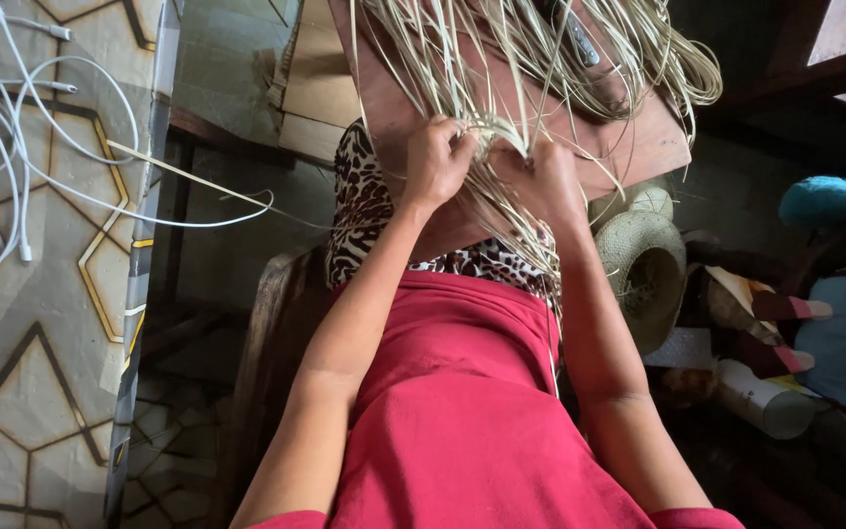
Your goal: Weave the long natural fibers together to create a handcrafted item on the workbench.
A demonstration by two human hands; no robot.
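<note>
Straw weaving at a lap board, seen from the head camera. Both hands work close together, nearly touching, on a bundle of pale straw strands (501,127) that fans across a reddish wooden board (653,147) propped on the person's lap. The left hand (435,162) is closed around a group of strands at the point where they converge; the right hand (550,181) pinches the neighbouring strands just beside it. The loose ends spread upward over the board, and a few trail down over the leopard-print cloth (359,211) and red garment (452,392). Judging by the grips, the step in hand is interlacing strands at the working edge; the next move would call for keeping tension in one hand while the other lifts a single strand across. A finished woven hat (643,264) lies to the right, and white cables (12,147) lie on the patterned surface (41,411) at left.
</note>
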